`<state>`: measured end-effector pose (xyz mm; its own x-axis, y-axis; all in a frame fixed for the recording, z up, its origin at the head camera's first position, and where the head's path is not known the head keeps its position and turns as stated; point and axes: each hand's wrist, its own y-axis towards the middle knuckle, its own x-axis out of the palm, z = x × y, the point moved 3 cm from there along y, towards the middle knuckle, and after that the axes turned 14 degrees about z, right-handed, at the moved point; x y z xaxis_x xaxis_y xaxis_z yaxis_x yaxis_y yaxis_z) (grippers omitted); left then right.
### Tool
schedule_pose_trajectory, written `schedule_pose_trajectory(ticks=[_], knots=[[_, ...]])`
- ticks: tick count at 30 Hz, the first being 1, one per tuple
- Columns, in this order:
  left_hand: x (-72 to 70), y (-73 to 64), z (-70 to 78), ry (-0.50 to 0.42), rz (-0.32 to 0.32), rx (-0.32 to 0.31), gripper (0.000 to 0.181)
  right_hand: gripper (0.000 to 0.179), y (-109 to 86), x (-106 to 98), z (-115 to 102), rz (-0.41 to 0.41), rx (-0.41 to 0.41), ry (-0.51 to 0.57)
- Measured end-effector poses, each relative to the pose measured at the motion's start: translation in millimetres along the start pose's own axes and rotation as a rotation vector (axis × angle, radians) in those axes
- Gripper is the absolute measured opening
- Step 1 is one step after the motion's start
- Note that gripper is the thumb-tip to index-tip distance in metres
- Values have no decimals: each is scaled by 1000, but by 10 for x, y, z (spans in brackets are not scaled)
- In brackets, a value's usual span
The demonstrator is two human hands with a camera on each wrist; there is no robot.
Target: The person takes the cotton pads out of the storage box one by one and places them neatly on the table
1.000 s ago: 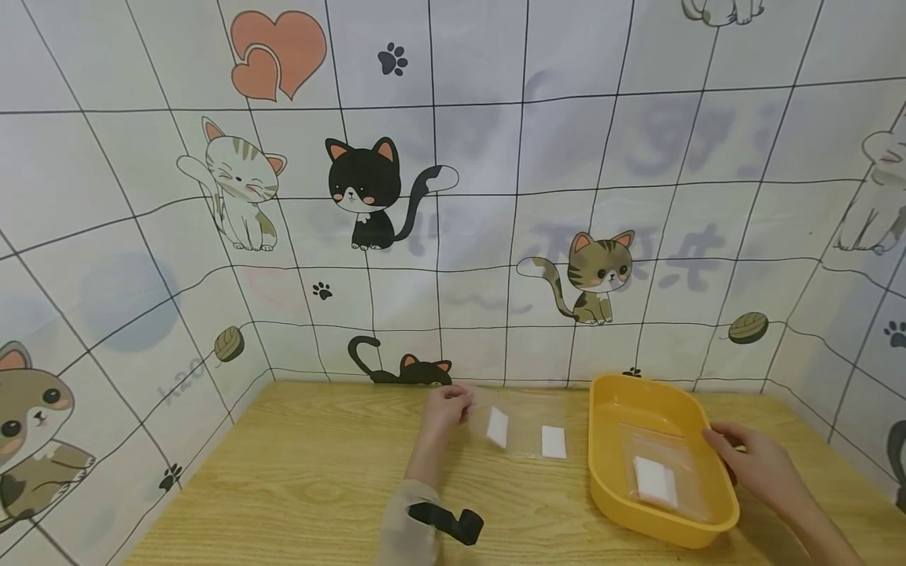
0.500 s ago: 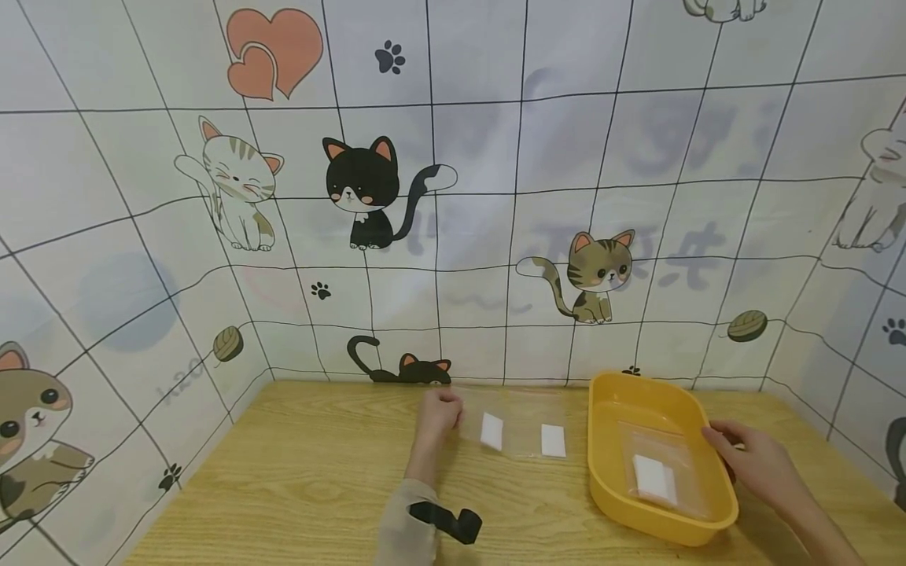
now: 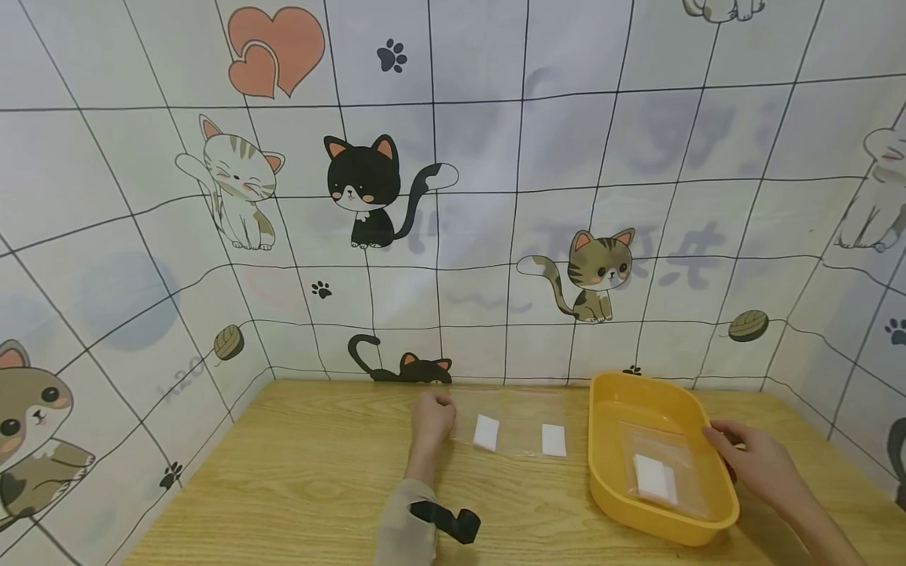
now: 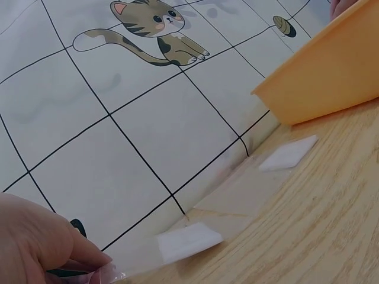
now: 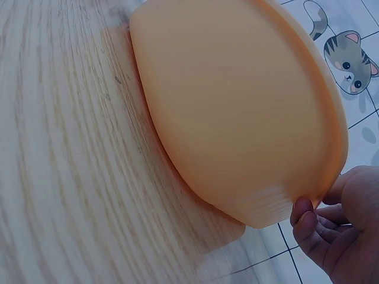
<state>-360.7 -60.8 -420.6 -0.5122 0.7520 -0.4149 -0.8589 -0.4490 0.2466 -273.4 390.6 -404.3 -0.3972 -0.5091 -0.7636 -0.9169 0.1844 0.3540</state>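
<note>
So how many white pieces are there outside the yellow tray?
2. The left white piece is nearer the left hand; the right white piece is nearer the yellow tray. Any stacked underneath would be hidden.

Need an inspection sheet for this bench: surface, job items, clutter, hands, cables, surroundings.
Surface: pale wood-grain table.
Job items: yellow oval-cornered plastic tray, holding at least one clear plastic bag with white contents, exact count unclear; left of it on the head view, a near clear plastic bag and a farther clear plastic bag, each showing a white flat rectangle.
Clutter: nothing seen.
Left hand: pinches the farther bag's edge; black strap on the sleeve.
Right hand: grips the tray's rim.
Cables: nothing seen.
Surroundings: white cat-print backdrop.
</note>
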Motion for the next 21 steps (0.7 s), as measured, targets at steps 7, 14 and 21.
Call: schedule_pose_trajectory(ticks=[7, 14, 21], knots=[[9, -7, -38, -13, -10, 2, 15, 57, -5, 5, 3, -9, 11, 10], [23, -5, -55, 19, 15, 24, 9, 57, -10, 9, -1, -6, 12, 6], [12, -1, -41, 39, -11, -8, 9, 58, -6, 11, 4, -3, 6, -1]])
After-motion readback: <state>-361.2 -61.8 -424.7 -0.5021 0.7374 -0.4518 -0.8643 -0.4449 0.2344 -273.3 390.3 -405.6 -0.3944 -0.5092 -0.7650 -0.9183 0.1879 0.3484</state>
